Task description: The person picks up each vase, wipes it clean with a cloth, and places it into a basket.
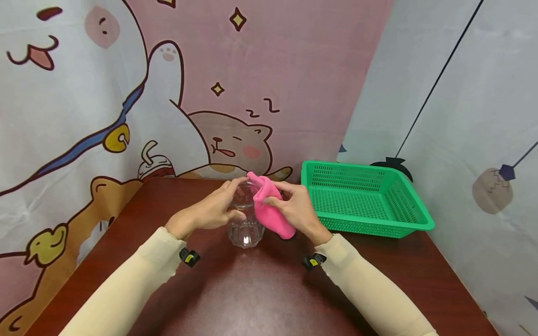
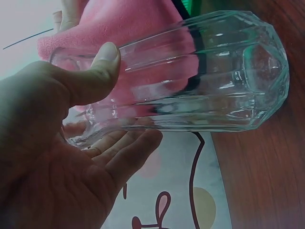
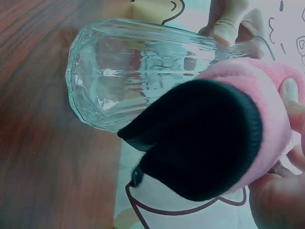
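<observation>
A clear, faceted glass vase (image 1: pixel 245 232) with a flared rim is upright over the middle of the table. My left hand (image 1: pixel 214 205) holds it round the neck, thumb on the near side and fingers behind, as the left wrist view shows. Beside the rim, my right hand (image 1: pixel 296 210) grips a pink fuzzy cloth (image 1: pixel 273 214). A corner of the cloth reaches the vase's mouth, and the rest hangs along its right side. In the right wrist view, a black fabric part (image 3: pixel 205 138) with a notch forms the cloth's lower end.
A green perforated plastic basket (image 1: pixel 365 224) stands at the back right of the dark red-brown table (image 1: pixel 252 298). Behind the table hangs a curtain (image 1: pixel 294 93) printed with cartoon animals.
</observation>
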A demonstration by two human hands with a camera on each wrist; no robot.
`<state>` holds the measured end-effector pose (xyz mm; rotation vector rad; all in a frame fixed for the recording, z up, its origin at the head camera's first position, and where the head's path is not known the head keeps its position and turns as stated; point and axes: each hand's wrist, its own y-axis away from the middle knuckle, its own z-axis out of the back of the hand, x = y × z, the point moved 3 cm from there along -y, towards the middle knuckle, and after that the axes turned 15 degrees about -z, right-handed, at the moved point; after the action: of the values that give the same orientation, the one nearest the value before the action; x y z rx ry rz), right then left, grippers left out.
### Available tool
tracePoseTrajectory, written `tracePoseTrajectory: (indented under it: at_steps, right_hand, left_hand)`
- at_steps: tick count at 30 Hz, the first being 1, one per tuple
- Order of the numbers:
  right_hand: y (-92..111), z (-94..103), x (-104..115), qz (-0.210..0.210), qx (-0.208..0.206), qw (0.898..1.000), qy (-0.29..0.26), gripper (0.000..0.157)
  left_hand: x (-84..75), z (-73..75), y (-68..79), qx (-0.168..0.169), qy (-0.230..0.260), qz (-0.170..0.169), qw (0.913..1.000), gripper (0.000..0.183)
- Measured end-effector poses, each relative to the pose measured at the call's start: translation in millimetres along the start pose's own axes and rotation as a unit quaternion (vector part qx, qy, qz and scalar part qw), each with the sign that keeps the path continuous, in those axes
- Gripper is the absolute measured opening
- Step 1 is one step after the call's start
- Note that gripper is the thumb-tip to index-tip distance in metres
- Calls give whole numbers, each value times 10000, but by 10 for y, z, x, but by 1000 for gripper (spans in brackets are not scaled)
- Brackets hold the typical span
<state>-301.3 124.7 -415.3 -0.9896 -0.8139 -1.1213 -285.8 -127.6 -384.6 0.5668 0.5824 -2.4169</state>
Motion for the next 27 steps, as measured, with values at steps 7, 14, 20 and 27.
tracePoseTrajectory:
  at_steps: [7, 14, 20, 27]
  right_hand:
    - [10, -13, 11, -5, 139, 9999, -47, 44]
    - [10, -28, -1, -5, 161, 9998, -80, 45]
    - [25, -23, 7, 66, 68, 9999, 35, 43]
    - [43, -15, 21, 183, -132, 9996, 166, 40]
  left_hand:
    - [5, -15, 8, -50, -17, -84, 10000, 95]
    - [3, -10, 13, -48, -97, -74, 9999, 96]
    - [-1, -15, -4, -34, -98, -94, 9999, 95]
    - [1, -12, -8, -69, -76, -120, 9999, 93]
